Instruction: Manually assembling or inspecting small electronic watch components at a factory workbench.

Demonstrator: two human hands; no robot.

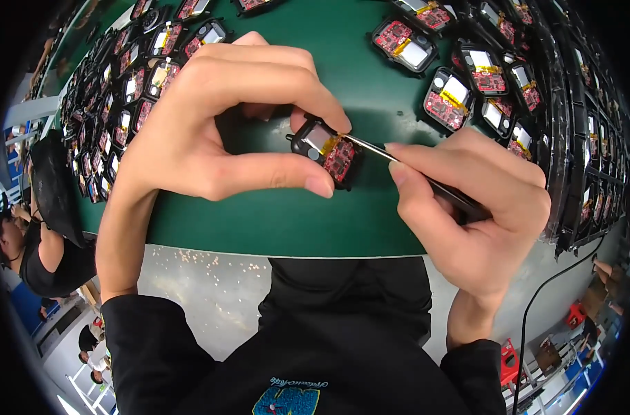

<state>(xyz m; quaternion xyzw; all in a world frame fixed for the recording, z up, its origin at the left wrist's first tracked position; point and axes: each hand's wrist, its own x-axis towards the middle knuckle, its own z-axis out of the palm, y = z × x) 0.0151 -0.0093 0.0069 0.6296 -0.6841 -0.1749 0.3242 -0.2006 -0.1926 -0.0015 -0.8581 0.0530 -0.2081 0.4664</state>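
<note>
Between the thumb and fingers of my left hand (225, 117) is a small black device housing (304, 147), open-faced, tilted over the green table. Inside it show a red circuit board (340, 160), a silvery battery cell and a strip of yellow tape. My right hand (481, 200) is closed around a pair of dark metal tweezers (373, 149), held like a pen. Their tip touches or nearly touches the housing's upper right edge by the yellow tape, close to my left index fingertip. Whether the tip pinches anything is too small to tell.
Many similar open housings (447, 100) lie on the green table (280, 225) at the right, with more massed at the far left (132, 83). Stacked black trays (584, 138) of them stand along the right edge. A co-worker (49, 242) sits at the left.
</note>
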